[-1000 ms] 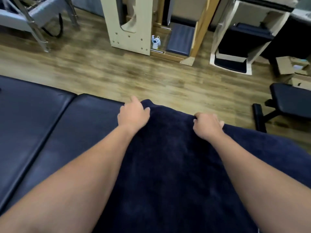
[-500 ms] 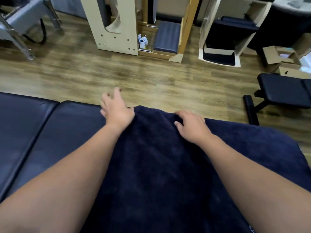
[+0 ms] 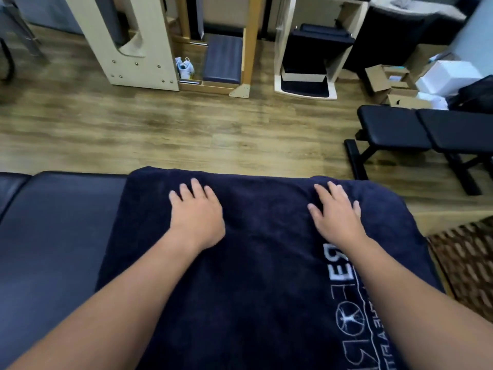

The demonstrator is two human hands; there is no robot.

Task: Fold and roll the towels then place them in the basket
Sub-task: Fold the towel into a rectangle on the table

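hands (image 3: 262,213) flat on towel (image 3: 261,276) (navy), padded bench (image 3: 53,236)

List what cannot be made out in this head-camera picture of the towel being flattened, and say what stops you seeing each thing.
1. Near end of the towel: cut off by the bottom edge.
2. White lettering: partly covered by the right forearm and cut by the bottom edge; unreadable.
3. Woven basket: cut off by the right edge; contents not visible.
4. Palms of the left hand and right hand: face down, so contact is hidden.
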